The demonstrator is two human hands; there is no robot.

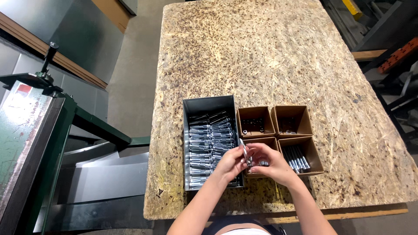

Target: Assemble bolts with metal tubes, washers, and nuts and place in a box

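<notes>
Your left hand [229, 162] and right hand [271, 163] both pinch one shiny metal bolt [246, 154], above the cardboard boxes [275, 138] near the bench's [261, 56] front edge, beside a grey metal tray [210, 142].

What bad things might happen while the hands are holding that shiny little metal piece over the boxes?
The metal piece is pinched only by the fingers of the left hand and right hand, so it might slip and drop into the wrong brown box.

The boxes sit near the table edge; a bump from an arm could perhaps push one off.

The metal tray is piled full, so parts may spill.
</notes>
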